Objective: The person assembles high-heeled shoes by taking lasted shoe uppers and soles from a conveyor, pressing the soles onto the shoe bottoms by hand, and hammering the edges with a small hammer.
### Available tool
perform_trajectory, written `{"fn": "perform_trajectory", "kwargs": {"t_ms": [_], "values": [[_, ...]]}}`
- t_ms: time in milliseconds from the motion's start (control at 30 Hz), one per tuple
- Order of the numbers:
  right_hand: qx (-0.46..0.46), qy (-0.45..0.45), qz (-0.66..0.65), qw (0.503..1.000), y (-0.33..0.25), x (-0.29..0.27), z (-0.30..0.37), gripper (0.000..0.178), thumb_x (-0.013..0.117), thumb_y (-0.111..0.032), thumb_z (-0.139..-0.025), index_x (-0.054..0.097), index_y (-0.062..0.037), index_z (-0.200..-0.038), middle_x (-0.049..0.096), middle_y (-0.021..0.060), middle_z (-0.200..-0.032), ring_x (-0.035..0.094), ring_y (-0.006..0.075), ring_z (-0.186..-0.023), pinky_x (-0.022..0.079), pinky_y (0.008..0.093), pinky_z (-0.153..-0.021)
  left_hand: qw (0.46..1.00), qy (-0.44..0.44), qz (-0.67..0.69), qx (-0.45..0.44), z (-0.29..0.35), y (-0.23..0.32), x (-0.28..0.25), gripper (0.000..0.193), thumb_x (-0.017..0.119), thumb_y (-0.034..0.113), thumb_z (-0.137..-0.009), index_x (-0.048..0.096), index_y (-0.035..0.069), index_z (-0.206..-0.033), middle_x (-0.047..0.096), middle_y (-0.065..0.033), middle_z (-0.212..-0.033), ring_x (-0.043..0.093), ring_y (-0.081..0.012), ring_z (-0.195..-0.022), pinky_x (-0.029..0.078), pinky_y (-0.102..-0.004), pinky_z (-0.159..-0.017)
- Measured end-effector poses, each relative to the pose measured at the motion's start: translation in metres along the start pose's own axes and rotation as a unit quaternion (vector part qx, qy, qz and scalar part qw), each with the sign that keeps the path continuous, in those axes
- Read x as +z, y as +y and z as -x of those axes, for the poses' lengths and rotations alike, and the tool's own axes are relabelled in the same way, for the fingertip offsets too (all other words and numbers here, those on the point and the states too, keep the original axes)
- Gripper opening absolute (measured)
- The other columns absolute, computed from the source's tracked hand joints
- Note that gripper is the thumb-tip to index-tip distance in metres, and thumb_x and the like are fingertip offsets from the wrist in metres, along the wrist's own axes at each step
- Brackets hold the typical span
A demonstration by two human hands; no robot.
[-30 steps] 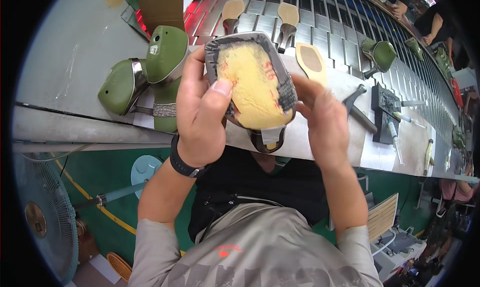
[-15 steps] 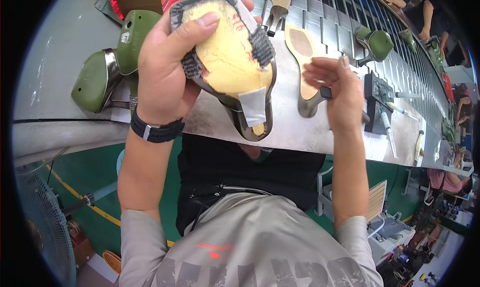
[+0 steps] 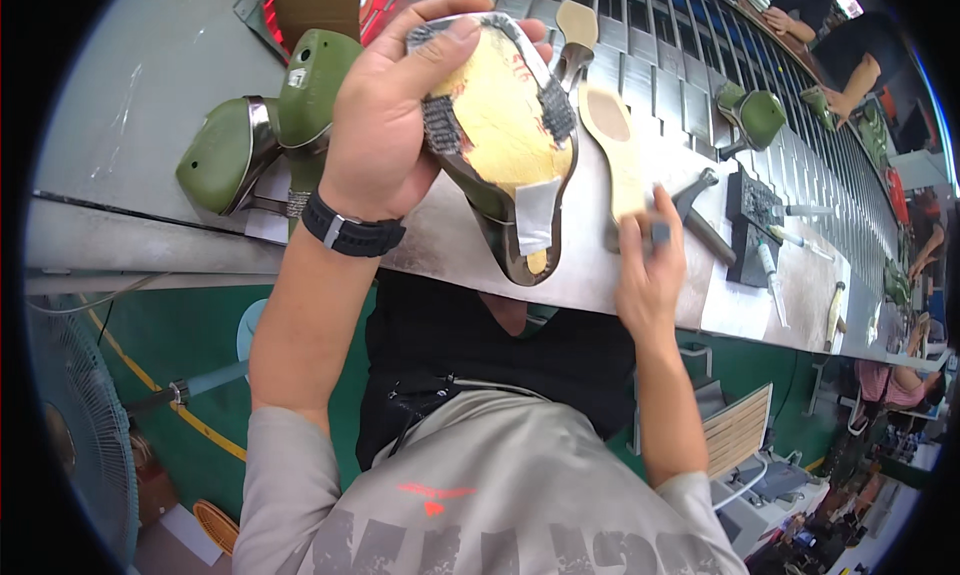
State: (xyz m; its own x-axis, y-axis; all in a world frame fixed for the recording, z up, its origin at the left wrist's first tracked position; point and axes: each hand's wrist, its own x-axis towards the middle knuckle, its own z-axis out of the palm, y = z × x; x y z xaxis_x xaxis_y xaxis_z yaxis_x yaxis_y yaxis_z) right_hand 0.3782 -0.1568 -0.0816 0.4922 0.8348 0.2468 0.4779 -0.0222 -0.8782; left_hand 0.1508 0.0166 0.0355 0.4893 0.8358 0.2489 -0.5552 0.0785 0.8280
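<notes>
My left hand (image 3: 385,125) grips a shoe upper on a last (image 3: 505,125), turned bottom up. Its yellow insole faces me, with dark fabric edges folded over the sides and a white strip near the heel end. The left thumb presses on the toe end; the other fingers wrap underneath. On the table to the right lies a beige shoe sole (image 3: 615,145) with a heel. My right hand (image 3: 650,275) has its thumb and fingers closed around that heel, whose dark tip (image 3: 657,233) shows between them. The fingers are slightly blurred and partly cover the heel.
Green lasted shoes (image 3: 225,160) stand at left. Another sole (image 3: 577,25) lies farther back by the metal rollers (image 3: 655,45). A hammer (image 3: 705,220), a black block (image 3: 752,225) and white-handled tools (image 3: 768,275) are at right. Another person's arm (image 3: 860,80) is at far right.
My right hand has come down and inward from above the table to the sole's heel, and its fingers have closed. My left hand still holds the lasted shoe. The view has shifted somewhat.
</notes>
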Motion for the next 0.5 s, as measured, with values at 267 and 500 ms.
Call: {"fn": "perform_trajectory", "kwargs": {"t_ms": [267, 500], "values": [[0.283, -0.027, -0.465, 0.838, -0.037, -0.068, 0.135, 0.067, 0.052, -0.049, -0.106, 0.043, 0.002, -0.149, 0.057, 0.0284, -0.145, 0.064, 0.0357, -0.127, 0.056, 0.0467, -0.104, 0.999, -0.046, 0.022, -0.002, 0.014, 0.009, 0.008, 0.041, 0.05, 0.021, -0.11, 0.047, -0.002, -0.143, 0.059, -0.0334, -0.139, 0.062, -0.0421, -0.131, 0.055, -0.051, -0.107], [0.25, -0.114, -0.477, 0.835, -0.05, -0.045, 0.098, 0.027, 0.069, -0.013, -0.099, 0.066, 0.0063, -0.118, 0.075, 0.0207, -0.097, 0.076, 0.0281, -0.081, 0.064, 0.0406, -0.071, 0.997, -0.079, 0.017, -0.011, 0.023, 0.005, 0.03, 0.044, 0.053, 0.024, -0.11, 0.047, -0.003, -0.143, 0.062, -0.034, -0.135, 0.064, -0.0423, -0.127, 0.056, -0.052, -0.105]]}}
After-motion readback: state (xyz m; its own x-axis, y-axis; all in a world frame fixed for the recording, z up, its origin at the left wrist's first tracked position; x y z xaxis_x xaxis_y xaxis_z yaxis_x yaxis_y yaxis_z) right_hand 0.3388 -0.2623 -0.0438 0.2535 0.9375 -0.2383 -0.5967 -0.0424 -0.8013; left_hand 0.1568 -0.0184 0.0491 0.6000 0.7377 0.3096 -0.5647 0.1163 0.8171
